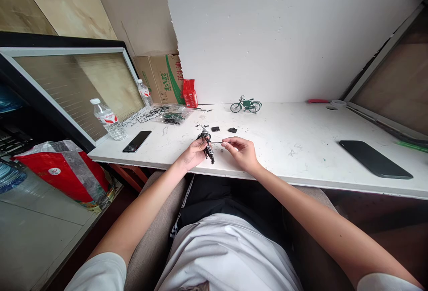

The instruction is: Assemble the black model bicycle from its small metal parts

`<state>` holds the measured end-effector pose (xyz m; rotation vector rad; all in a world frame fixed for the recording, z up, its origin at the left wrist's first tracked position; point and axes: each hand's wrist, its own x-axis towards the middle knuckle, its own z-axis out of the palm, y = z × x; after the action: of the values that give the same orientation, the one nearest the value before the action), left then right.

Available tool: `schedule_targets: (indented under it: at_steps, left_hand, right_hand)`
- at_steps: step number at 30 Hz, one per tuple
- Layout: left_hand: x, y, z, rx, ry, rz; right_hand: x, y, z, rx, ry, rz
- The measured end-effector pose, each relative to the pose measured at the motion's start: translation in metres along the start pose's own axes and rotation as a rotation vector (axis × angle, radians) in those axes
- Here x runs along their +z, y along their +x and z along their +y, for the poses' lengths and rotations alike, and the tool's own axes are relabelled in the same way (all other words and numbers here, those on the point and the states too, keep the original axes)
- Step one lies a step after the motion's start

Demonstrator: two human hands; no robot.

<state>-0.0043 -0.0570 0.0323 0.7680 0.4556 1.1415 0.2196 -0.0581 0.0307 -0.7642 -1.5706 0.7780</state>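
Our left hand [194, 153] is closed around a black model bicycle [208, 150], thumb and fingers gripping its side, while our right hand [241, 152] pinches a thin dark rod [217, 142] between thumb and fingertips. We have the rod pointing leftward at the model, its far end right by the frame; whether it touches, we cannot tell. The model is between our hands near the front edge of the white desk [301, 148], handlebars towards the back and the other end towards us. We cannot make out whether it rests on the surface.

Just beyond our hands lie two small black parts, the left part [216, 129] and the right part [232, 130], set apart from each other, with tiny dark bits scattered nearby. Further back, a green model bicycle [246, 104] stands upright before a tall white board [284, 37]. To our left, a clear plastic bag [174, 115] with green and black pieces lies beside flat black part frames [149, 115], in front of a small red box [190, 95] and a cardboard carton [160, 79]. Two water bottles stand at that end, the nearer bottle [109, 120] close to a black phone [137, 141]. On our right, a larger black slab [376, 159] lies flat near the front edge.
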Motion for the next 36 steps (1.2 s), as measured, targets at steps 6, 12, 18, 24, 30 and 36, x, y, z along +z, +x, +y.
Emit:
schedule_targets:
  at_steps: [6,12,18,24,30,36]
  left_hand:
    - [-0.0013,0.0009,-0.0004,0.005,0.008,0.003]
    - [-0.002,0.0015,-0.0008,0.017,0.009,-0.007]
    - [-0.002,0.0011,-0.0009,0.011,0.008,-0.006]
    - [-0.0016,0.0008,-0.0009,0.016,0.021,0.001]
    - [-0.0002,0.0006,0.0002,0.005,0.028,-0.009]
    - [0.0003,0.0005,0.0002,0.003,0.042,0.001]
  right_hand:
    - [-0.0004,0.0,0.0006,-0.003,0.009,0.003]
    - [-0.0001,-0.0002,-0.0022,0.003,0.006,-0.002]
    - [0.0003,-0.0011,-0.0056,-0.007,-0.023,-0.014]
    - [0.0001,-0.001,-0.005,-0.036,-0.052,-0.005]
    - [0.0003,-0.0013,-0.0056,-0.032,-0.053,0.008]
    - [0.0007,-0.0015,-0.0075,-0.022,-0.052,0.005]
